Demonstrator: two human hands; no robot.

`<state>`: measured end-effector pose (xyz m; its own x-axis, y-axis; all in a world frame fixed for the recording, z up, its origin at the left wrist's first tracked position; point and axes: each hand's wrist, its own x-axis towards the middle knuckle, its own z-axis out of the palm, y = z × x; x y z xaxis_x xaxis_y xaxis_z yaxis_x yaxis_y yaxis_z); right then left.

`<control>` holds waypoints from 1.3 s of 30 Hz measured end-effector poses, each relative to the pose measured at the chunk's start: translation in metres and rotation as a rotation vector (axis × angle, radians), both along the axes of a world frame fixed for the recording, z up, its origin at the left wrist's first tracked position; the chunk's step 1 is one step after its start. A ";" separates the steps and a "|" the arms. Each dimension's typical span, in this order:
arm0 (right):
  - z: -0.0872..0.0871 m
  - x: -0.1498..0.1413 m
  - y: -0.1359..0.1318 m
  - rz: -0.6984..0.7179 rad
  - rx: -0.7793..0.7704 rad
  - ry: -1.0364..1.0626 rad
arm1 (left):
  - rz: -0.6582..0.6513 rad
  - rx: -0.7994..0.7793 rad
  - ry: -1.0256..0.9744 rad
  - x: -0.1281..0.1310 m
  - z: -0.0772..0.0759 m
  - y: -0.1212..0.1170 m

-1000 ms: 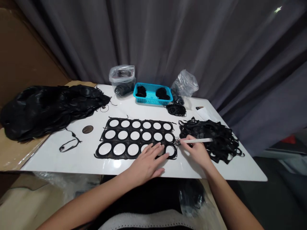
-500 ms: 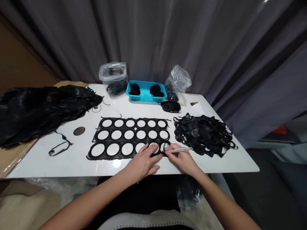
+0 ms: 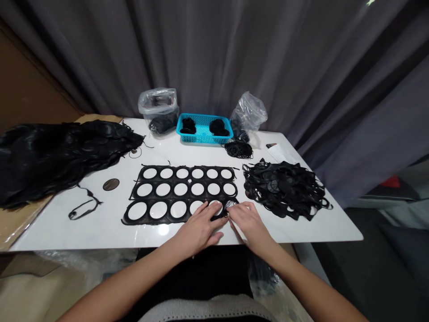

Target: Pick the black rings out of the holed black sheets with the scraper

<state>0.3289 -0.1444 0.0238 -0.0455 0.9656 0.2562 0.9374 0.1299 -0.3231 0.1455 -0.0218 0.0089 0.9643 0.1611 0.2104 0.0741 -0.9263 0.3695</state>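
A black rubbery sheet (image 3: 172,200) with large round holes lies on the white table, its holes in three rows. My left hand (image 3: 203,223) rests flat on the near row toward its right end, fingers spread and holding nothing. At the near right corner of the sheet, my right hand (image 3: 246,222) is closed in a pinch around a slim flat tool (image 3: 236,230), mostly hidden by the hand. Thin black strands (image 3: 229,205) show at its fingertips, over the last hole. Whether the fingers grip these strands I cannot tell.
To the right lies a heap of black cut scraps (image 3: 284,188). Behind are a blue basket (image 3: 204,139) with black pieces, a coil of thin black rings (image 3: 238,150) and two clear bags (image 3: 158,107). A black sheet pile (image 3: 67,156) and dark disc (image 3: 111,184) lie left.
My right hand has moved left from beside the scraps to the sheet's near right corner, and its tool has turned toward me. My left hand stays on the sheet. The view has shifted slightly.
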 end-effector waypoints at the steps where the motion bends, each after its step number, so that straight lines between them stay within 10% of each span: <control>1: 0.001 0.007 0.003 -0.058 0.020 -0.020 | -0.001 0.000 0.002 0.000 0.000 0.000; 8: 0.017 0.084 0.018 -0.558 0.169 0.253 | -0.016 -0.061 0.009 -0.003 0.007 -0.001; 20: 0.030 0.042 0.028 -0.342 -0.130 1.306 | 0.192 -0.814 -0.215 0.049 0.041 0.025; 32: 0.058 0.029 0.017 -0.303 0.121 0.585 | -0.080 -1.060 -0.099 0.100 0.052 0.052; 39: 0.056 0.037 0.009 -0.362 0.135 0.750 | -0.084 -1.118 -0.133 0.104 0.061 0.054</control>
<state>0.3655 -0.1355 0.0803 0.4894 0.8466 0.2093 0.4719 -0.0552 -0.8799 0.2497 0.0318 0.0697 0.9616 0.2589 0.0911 -0.0750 -0.0713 0.9946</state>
